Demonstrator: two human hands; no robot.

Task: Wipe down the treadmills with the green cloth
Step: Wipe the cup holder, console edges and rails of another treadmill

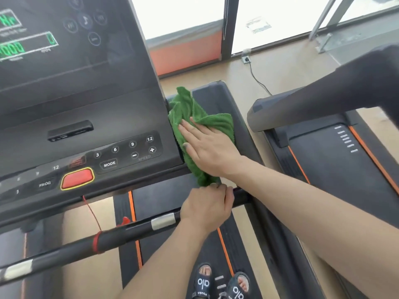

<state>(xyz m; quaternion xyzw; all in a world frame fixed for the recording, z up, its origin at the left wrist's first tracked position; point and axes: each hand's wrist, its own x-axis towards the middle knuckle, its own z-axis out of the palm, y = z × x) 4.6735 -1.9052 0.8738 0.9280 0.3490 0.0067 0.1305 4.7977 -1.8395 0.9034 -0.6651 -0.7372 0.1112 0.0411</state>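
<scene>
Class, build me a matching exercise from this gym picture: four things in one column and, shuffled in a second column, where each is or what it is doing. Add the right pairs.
Column one
1. green cloth
2. right hand
3. left hand
4. red button

Column two
A. grips the black handlebar
B. on the console, beside PROG
C. pressed flat on the cloth
D. draped against the right edge of the console

Pairs: 1-D, 2-C, 3-A, 4-B
</scene>
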